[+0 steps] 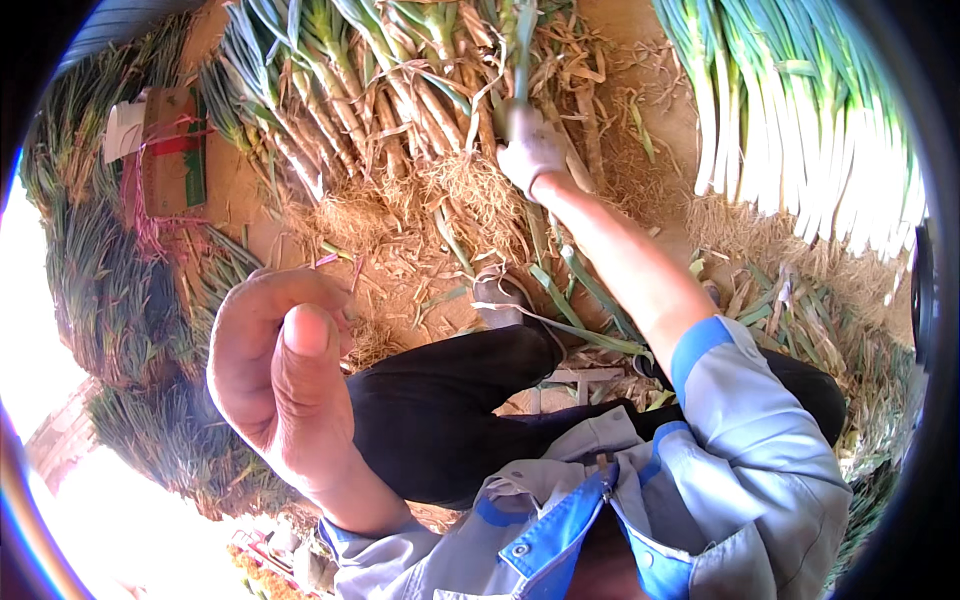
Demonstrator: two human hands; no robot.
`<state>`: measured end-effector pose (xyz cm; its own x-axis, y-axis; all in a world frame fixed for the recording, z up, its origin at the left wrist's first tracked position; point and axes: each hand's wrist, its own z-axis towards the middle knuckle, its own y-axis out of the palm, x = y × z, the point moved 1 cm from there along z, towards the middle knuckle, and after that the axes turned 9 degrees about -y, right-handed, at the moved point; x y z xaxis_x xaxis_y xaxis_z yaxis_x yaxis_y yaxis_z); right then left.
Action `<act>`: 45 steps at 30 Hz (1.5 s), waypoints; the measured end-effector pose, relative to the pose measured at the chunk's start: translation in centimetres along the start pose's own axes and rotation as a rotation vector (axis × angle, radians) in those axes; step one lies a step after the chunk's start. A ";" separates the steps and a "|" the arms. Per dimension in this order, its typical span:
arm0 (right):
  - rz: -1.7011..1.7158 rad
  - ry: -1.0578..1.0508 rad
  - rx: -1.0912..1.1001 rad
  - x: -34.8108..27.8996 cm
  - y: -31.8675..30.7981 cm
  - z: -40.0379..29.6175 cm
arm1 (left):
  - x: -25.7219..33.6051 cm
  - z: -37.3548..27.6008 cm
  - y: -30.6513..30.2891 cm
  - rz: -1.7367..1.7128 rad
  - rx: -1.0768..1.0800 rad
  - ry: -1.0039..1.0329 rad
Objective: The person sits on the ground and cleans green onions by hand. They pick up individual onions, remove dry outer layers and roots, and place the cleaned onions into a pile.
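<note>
My right hand (532,146), in a pale glove and blurred, reaches into a heap of unpeeled long green onions (390,112) with brown dry skins and matted roots. Its fingers close around a stalk, and a blurred green leaf (525,45) rises from the grip. Part of that stalk is hidden by the glove. Bare and raised close to the camera, my left hand (289,375) has curled fingers with the thumb in front. Nothing shows in it, though the thumb hides part of the palm side.
Cleaned green onions (795,142) with white stems lie in a row at right. Stacked onions (112,292) line the left, beside a cardboard piece (169,150) and pink twine (146,225). Loose leaves (585,300) and root scraps (405,274) litter the ground around my shoe (502,296).
</note>
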<state>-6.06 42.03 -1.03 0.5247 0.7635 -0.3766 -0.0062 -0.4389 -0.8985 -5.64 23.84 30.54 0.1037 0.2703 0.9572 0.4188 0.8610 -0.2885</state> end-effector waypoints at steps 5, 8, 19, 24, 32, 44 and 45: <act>0.123 0.032 -0.356 1.9 3.3 -3.7 | -0.3 0.1 -0.8 -0.021 0.023 -0.029; 0.067 -0.146 -0.443 4.1 6.7 -10.4 | -0.7 0.0 -0.8 -0.085 0.010 -0.029; 0.127 -0.174 -1.166 16.5 2.3 -14.8 | -0.4 -0.3 -0.5 -0.045 -0.038 -0.015; 0.457 0.203 -0.108 16.6 0.0 -3.7 | -0.7 0.6 -0.8 -0.122 -0.011 -0.025; 1.211 0.300 -0.192 12.5 1.8 -0.3 | -1.5 1.4 -3.1 -0.439 0.089 -0.006; 0.976 0.049 0.108 0.7 -13.8 -10.9 | -2.2 2.6 -1.9 -0.182 0.057 -0.160; 0.964 0.016 0.106 0.4 -13.9 -12.0 | -2.5 2.9 -1.7 -0.127 0.026 -0.178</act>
<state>4.48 42.73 14.01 0.2655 0.0913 -0.9598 -0.5164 -0.8272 -0.2215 -9.18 22.96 28.60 -0.1099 0.2290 0.9672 0.3945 0.9032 -0.1691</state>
